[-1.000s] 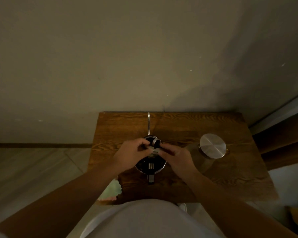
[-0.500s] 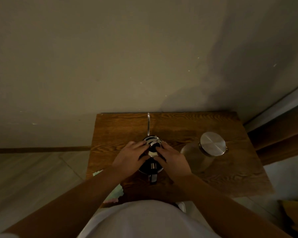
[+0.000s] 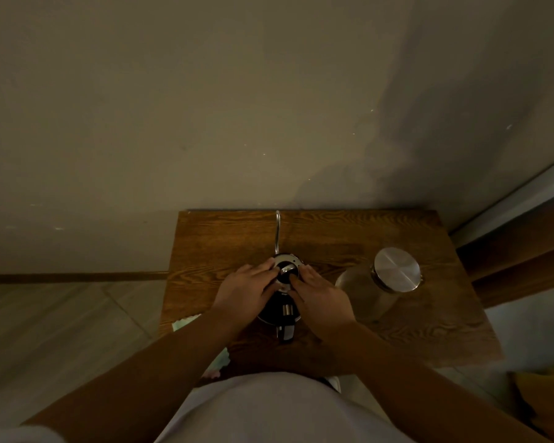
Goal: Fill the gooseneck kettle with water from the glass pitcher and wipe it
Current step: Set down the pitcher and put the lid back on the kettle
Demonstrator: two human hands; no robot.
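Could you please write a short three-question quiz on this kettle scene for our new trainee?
1. True or false: the steel lid is off the clear glass pitcher.
2. Which way does the thin curved spout of the dark steel gooseneck kettle point? A) toward the wall B) toward the person C) toward the pitcher
3. Fill in: the left hand and right hand both rest on the kettle's ____.

Key: 1 false; 2 A; 3 lid.
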